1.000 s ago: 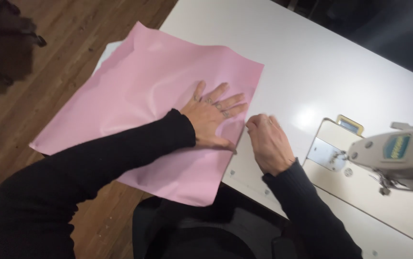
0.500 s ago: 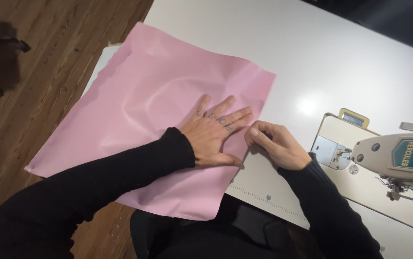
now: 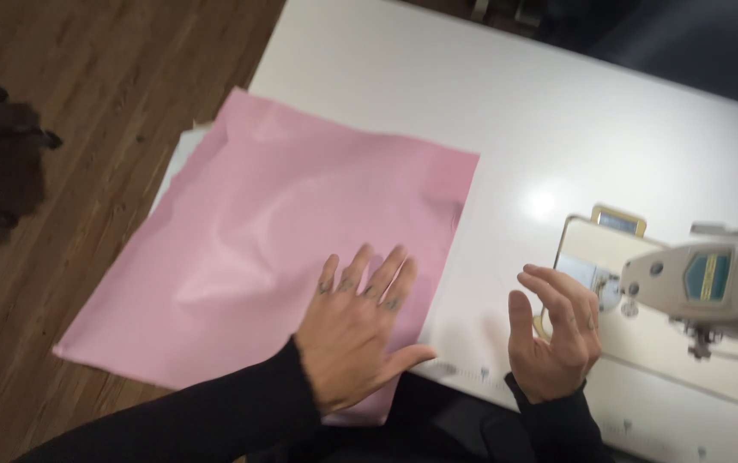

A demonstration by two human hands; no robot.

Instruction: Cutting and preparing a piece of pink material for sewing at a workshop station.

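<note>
Fabric, pink square smooth sheet [image 3: 274,257], lies on white tabletop [image 3: 489,111], near corner overhanging table edge. Left hand [image 3: 356,339] flat on sheet, fingers spread wide, holding nothing. Right hand [image 3: 553,334] lifted beside sheet, loosely curled, empty, near cream sewing machine head [image 3: 712,283]. Smoothing works best with even palm pressure, stroking outward toward sheet edges.

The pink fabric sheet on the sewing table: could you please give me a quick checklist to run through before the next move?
1. Left hand flat on the pink fabric sheet: ok.
2. Right hand off the sheet, open above the white table: ok.
3. Sheet smooth: not ok, creases near the middle.
4. Sheet fully on the table: not ok, its left part overhangs the wooden floor.
5. Sewing machine head apart from both hands: ok.
6. Needle threaded: cannot tell.
</note>
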